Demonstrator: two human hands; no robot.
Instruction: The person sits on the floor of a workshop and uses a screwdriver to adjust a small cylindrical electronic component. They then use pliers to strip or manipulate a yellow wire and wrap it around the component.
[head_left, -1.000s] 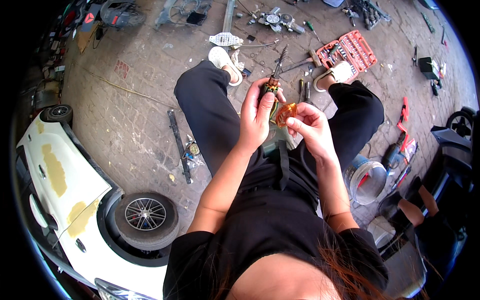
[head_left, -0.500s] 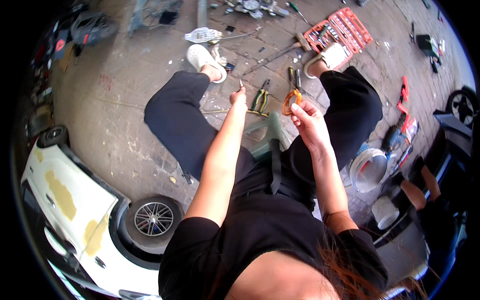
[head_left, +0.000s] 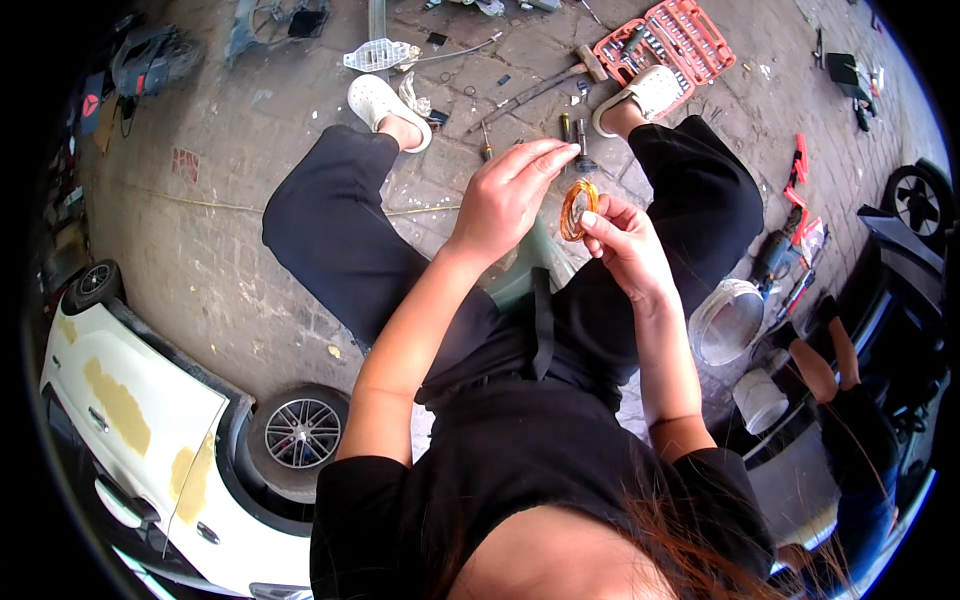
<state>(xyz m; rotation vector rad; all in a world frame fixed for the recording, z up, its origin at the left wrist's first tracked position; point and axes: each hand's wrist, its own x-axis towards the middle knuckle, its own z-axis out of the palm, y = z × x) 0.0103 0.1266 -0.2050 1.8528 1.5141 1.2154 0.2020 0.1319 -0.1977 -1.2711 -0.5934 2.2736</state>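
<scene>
My right hand (head_left: 630,245) pinches a small coil of copper-coloured wire (head_left: 578,210) between thumb and fingers, held up above my lap. Left of the coil and slightly farther off is my left hand (head_left: 508,200), its fingers stretched out together and pointing right. I see nothing in it, though its palm side is hidden. Beyond that hand a slim screwdriver (head_left: 486,142) lies on the paving. Two more hand tools, one a dark-handled screwdriver (head_left: 566,128), lie between my feet. Under my hands, a pale green seat or stool (head_left: 530,262) shows between my legs.
Near my right foot lie an open orange socket set (head_left: 690,45) and a long-handled hammer (head_left: 590,66). A clear-sided bucket (head_left: 728,325) and a power tool (head_left: 775,258) are at right, near another person's legs (head_left: 835,362). A white car (head_left: 140,420) with a wheel (head_left: 300,435) fills the left.
My left hand has let go of the screwdriver on the floor and come up and right, near the coil. It now covers the pliers. My right hand still holds the coil.
</scene>
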